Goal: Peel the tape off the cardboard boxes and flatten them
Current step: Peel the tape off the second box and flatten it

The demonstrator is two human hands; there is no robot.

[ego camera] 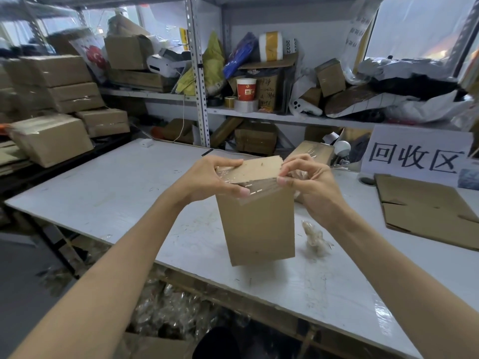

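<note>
Head view: cardboard box (256, 224) upright near the front edge of the white worktop (103, 193), top flap (255, 168) partly lifted. Left hand (215, 177) clamped on the top left corner, thumb pressing the clear tape (255, 189) along the upper edge. Right hand (308, 177) pinched shut on the tape at the top right corner, a crumpled strip bunched behind the fingers. Peeling judged to be midway: tape partly loose, box not yet flattened. Wad of peeled tape (315, 237) just right of the box; flattened cardboard (425, 211) further right, so at least one box apparently done. More taped boxes (57, 99) stacked at left, likely waiting. Cluttered metal shelves (259, 115) behind, printed sign (414, 156) at right.
</note>
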